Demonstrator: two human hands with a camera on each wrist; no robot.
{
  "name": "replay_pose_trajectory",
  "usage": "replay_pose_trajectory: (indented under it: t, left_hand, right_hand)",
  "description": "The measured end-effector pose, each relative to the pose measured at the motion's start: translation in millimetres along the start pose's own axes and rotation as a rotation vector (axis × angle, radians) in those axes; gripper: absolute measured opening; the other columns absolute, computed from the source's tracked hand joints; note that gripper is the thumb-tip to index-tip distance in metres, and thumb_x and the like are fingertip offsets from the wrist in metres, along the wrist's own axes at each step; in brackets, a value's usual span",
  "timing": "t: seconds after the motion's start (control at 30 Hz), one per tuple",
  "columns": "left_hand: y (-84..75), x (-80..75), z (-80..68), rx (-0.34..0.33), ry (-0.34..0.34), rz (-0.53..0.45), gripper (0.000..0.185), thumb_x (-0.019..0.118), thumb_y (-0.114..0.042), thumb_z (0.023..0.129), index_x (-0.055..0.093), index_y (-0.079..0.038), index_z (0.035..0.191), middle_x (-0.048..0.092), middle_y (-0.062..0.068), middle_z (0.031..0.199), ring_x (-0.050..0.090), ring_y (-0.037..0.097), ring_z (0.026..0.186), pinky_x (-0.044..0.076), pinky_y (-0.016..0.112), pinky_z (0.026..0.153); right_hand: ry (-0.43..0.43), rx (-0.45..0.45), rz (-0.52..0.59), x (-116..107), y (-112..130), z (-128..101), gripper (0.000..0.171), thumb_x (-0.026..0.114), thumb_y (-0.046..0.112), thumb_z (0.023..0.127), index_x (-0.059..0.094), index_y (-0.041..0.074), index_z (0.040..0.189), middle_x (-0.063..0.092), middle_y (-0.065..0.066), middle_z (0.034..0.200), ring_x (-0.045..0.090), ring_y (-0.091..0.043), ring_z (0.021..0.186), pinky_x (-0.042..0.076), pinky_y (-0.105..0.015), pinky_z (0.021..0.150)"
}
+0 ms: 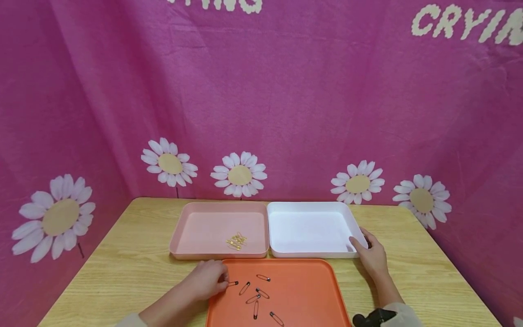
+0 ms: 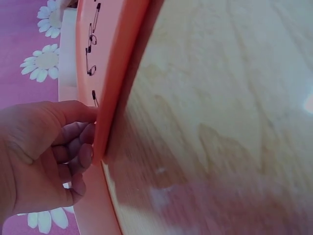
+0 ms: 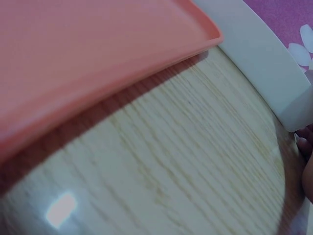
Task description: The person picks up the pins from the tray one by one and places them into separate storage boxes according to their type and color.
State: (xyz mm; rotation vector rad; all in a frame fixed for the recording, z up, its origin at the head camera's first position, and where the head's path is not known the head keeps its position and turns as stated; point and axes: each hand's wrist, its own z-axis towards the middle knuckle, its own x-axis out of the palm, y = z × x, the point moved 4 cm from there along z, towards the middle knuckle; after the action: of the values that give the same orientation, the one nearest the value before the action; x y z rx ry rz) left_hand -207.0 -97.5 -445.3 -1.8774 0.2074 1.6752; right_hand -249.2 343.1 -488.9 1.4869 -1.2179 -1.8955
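Note:
At the left rim of the orange tray (image 1: pixel 302 290), my left hand (image 1: pixel 206 279) bends its thumb and fingers together around the tail of a black safety pin (image 1: pixel 233 283); the pinch itself is partly hidden. In the left wrist view, the fingertips of that hand (image 2: pixel 46 147) lie close against the tray's rim. Several other black safety pins (image 1: pixel 256 310) are spread over the tray. My right hand (image 1: pixel 373 256) grips the right front corner of a white tray (image 1: pixel 308 229), thumb over the rim and fingers outside.
A pink tray (image 1: pixel 208 229) stands left of the white one, with a small pile of gold safety pins (image 1: pixel 237 241) inside. Both stand behind the orange tray on a wooden table (image 1: pixel 110 277). A purple cloth with daisies (image 1: pixel 298 113) hangs around the back and sides.

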Motion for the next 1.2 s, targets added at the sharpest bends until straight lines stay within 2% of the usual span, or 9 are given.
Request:
replay_pose_trajectory:
  t: [0.13,0.47,0.77,0.9,1.0,1.03,1.13,1.2]
  left_hand:
    - [-0.1,-0.7,0.9,-0.020,0.010,-0.036,0.015,0.068,-0.016,0.077,0.056,-0.018,0.067,0.048,-0.008,0.066,0.044,0.010,0.066,0.032,0.034,0.067]
    - [0.0,-1.1,0.3,0.012,-0.005,-0.067,0.014,0.064,-0.017,0.073,0.053,-0.019,0.066,0.044,-0.011,0.064,0.040,0.006,0.066,0.028,0.030,0.067]
    - [3.5,-4.1,5.4,0.017,-0.045,-0.171,0.013,0.063,-0.016,0.075,0.053,-0.020,0.068,0.046,-0.012,0.067,0.041,0.002,0.065,0.025,0.030,0.069]
    - [1.7,-9.2,11.1,0.041,-0.064,-0.197,0.008,0.063,-0.014,0.075,0.056,-0.018,0.072,0.048,-0.011,0.069,0.042,0.001,0.065,0.031,0.027,0.069]
    - [-0.7,-14.5,14.9,0.072,-0.073,-0.213,0.006,0.062,-0.012,0.075,0.057,-0.015,0.073,0.050,-0.009,0.071,0.042,0.001,0.065,0.036,0.023,0.065]
    - [-1.6,-16.0,16.2,0.077,-0.073,-0.212,0.006,0.062,-0.011,0.075,0.057,-0.015,0.073,0.050,-0.008,0.071,0.042,0.001,0.066,0.037,0.022,0.064]
    - [-3.8,-21.0,20.4,0.086,-0.070,-0.228,0.007,0.061,-0.010,0.076,0.056,-0.015,0.073,0.050,-0.007,0.072,0.043,0.003,0.066,0.037,0.022,0.063]
    - [-5.2,-24.3,23.4,0.084,-0.074,-0.229,0.007,0.060,-0.010,0.076,0.056,-0.015,0.073,0.050,-0.007,0.073,0.044,0.003,0.067,0.038,0.022,0.064]
  right_hand:
    - [0.005,0.004,-0.008,0.1,-1.2,1.2,0.073,0.056,0.046,0.089,0.030,0.009,0.146,0.039,-0.024,0.142,0.036,-0.035,0.132,0.029,-0.048,0.109]
    - [-0.030,-0.012,0.012,-1.4,0.4,-0.1,0.070,0.058,0.044,0.089,0.035,0.007,0.144,0.042,-0.024,0.140,0.039,-0.034,0.130,0.030,-0.046,0.108]
    - [-0.021,0.005,0.013,-0.8,0.2,-0.9,0.070,0.057,0.045,0.089,0.033,0.011,0.145,0.041,-0.024,0.141,0.037,-0.034,0.131,0.029,-0.048,0.109]
    - [-0.048,-0.018,0.028,-0.8,0.1,0.1,0.067,0.059,0.043,0.089,0.036,0.012,0.144,0.042,-0.023,0.141,0.039,-0.033,0.132,0.030,-0.046,0.108]
    - [-0.071,-0.046,0.042,-0.5,0.6,0.6,0.064,0.061,0.040,0.088,0.041,0.011,0.142,0.045,-0.020,0.141,0.042,-0.029,0.130,0.035,-0.031,0.102]
    - [-0.076,-0.054,0.046,-0.4,0.6,0.8,0.064,0.061,0.039,0.088,0.041,0.011,0.141,0.044,-0.019,0.141,0.042,-0.029,0.130,0.035,-0.030,0.101]
    - [-0.076,-0.055,0.039,-0.1,0.3,1.1,0.064,0.061,0.039,0.088,0.042,0.011,0.141,0.043,-0.018,0.143,0.041,-0.028,0.131,0.035,-0.029,0.103]
    - [-0.072,-0.049,0.044,0.4,0.7,1.0,0.064,0.061,0.039,0.088,0.041,0.011,0.142,0.043,-0.018,0.142,0.041,-0.027,0.130,0.033,-0.038,0.106]
